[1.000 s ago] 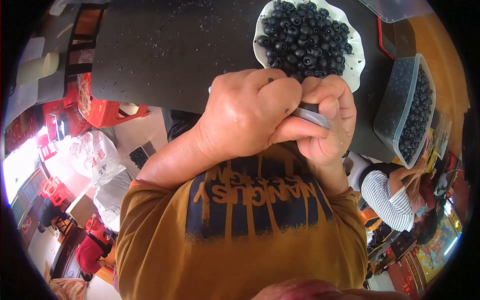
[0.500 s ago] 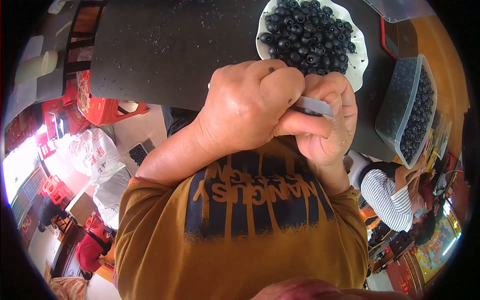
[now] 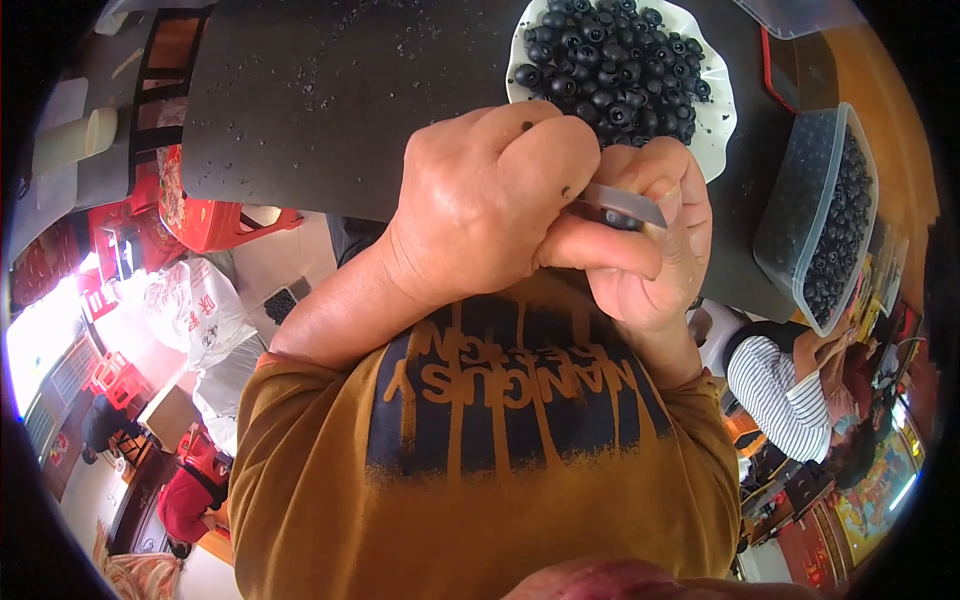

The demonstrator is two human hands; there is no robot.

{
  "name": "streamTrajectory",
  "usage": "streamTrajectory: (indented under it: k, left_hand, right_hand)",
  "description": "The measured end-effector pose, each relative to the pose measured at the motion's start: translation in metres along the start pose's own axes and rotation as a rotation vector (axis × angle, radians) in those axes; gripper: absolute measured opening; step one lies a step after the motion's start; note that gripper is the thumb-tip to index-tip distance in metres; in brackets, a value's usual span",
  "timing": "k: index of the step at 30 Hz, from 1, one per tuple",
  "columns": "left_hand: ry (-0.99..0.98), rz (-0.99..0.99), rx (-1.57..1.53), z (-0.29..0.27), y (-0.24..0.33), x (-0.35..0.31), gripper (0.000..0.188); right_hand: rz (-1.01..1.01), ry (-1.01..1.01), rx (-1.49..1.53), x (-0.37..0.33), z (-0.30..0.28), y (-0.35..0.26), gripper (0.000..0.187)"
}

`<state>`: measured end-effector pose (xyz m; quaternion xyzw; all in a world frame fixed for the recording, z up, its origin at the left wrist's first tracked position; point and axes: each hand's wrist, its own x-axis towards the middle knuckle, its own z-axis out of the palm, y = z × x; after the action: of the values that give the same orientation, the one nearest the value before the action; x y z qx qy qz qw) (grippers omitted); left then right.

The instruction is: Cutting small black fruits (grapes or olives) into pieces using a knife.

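Observation:
My left hand (image 3: 490, 200) is closed in a fist around a flat metal blade (image 3: 622, 207), whose handle is hidden in the palm. Its thumb stretches out beneath the blade. Against the blade's lower edge shows a small round black piece (image 3: 620, 220), largely covered by fingers. Closed about that piece is my right hand (image 3: 665, 235), its thumb beside the blade's tip. Just beyond both hands, a white scalloped plate (image 3: 718, 110) bears a heap of similar black pieces (image 3: 610, 65), many with a hollow or hole. Dark specks cling to my left fingers.
On the dark table (image 3: 290, 110) lie scattered black crumbs. A clear plastic tub (image 3: 790, 210) of small black pieces stands at the right edge. To the left are a red plastic stool (image 3: 215, 215) and white bags (image 3: 195, 310). A person in stripes (image 3: 770, 390) is at the right.
Both hands have shifted slightly up and left. The blade has tilted a little, so more of its face and of the black piece beneath it shows.

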<state>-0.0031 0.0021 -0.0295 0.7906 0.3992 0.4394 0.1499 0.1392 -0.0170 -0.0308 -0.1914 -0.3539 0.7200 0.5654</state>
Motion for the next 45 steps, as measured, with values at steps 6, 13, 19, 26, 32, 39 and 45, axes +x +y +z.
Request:
streamTrajectory:
  k: [6,13,19,26,32,39,45]
  left_hand:
    - [-0.01,-0.004,0.002,0.005,-0.001,-0.002,0.047]
    - [0.044,-0.005,-0.02,0.005,0.003,-0.002,0.055]
    - [0.029,0.004,-0.054,0.007,0.001,-0.003,0.054]
    - [-0.02,0.001,0.051,0.007,-0.001,-0.006,0.047]
    - [0.018,0.107,0.128,0.009,0.001,-0.007,0.048]
    - [0.001,0.076,0.088,0.005,0.004,-0.002,0.051]
    - [0.021,0.042,0.061,0.008,0.005,-0.002,0.054]
  right_hand:
    - [0.029,0.057,-0.011,-0.003,-0.001,-0.002,0.017]
    - [0.022,0.037,-0.043,-0.003,0.001,-0.002,0.018]
    - [0.035,0.04,-0.053,-0.005,-0.002,-0.001,0.019]
    - [0.061,0.083,-0.027,-0.007,-0.001,0.001,0.018]
    - [0.02,0.086,-0.034,-0.009,0.0,0.0,0.019]
    - [0.054,0.083,0.005,-0.011,0.002,-0.003,0.02]
    - [0.094,0.146,0.069,-0.013,0.002,-0.004,0.02]
